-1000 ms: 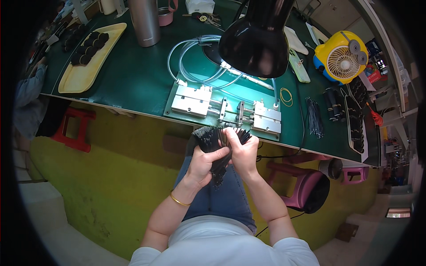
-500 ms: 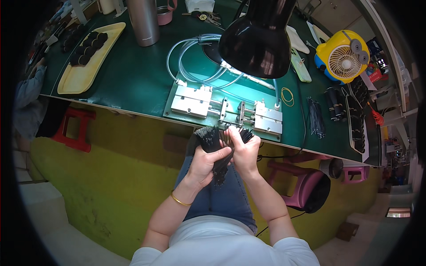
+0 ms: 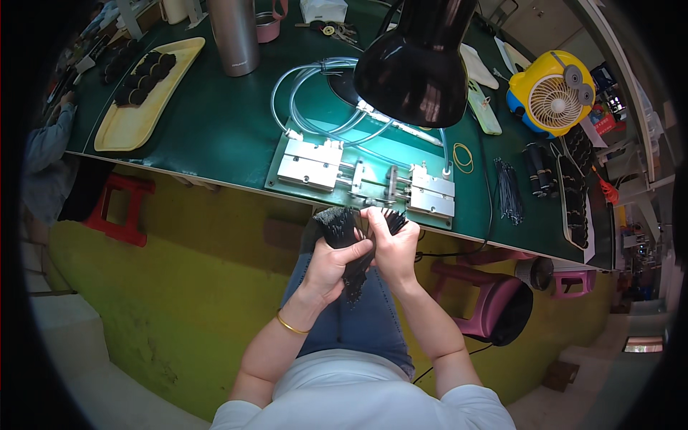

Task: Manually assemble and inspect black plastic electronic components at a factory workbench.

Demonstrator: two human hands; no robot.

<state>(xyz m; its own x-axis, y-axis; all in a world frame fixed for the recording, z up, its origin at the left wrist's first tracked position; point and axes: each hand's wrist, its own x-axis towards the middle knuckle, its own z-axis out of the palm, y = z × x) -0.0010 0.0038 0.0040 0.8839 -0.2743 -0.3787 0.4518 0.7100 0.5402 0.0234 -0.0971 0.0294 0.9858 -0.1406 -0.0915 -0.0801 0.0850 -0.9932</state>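
My left hand (image 3: 331, 266) is closed round a thick bundle of thin black wires (image 3: 335, 223), whose cut ends fan out at the top and hang below the palm. Close beside it, my right hand (image 3: 395, 247) is closed on a smaller bunch of the same black wires (image 3: 393, 219), its thumb and forefinger pinched toward the table edge. Just beyond my fingers is a metal clamping fixture with a left silver block (image 3: 309, 163), a right silver block (image 3: 432, 192) and a pair of small jaws (image 3: 375, 183) between them. Finger contact with the jaws cannot be made out.
A black lamp (image 3: 412, 72) hangs over the fixture, with coiled clear tubing (image 3: 294, 100) behind. Leftward stand a steel flask (image 3: 233, 39) and a yellow tray (image 3: 122, 132) of black coils. To the right are a yellow fan (image 3: 552, 93), more black wires (image 3: 509, 192) and a pink stool (image 3: 481, 304).
The fixture's small jaws have moved slightly apart. My right thumb and forefinger have shifted a little to the left and nearer to me. My left hand keeps its hold on the wires.
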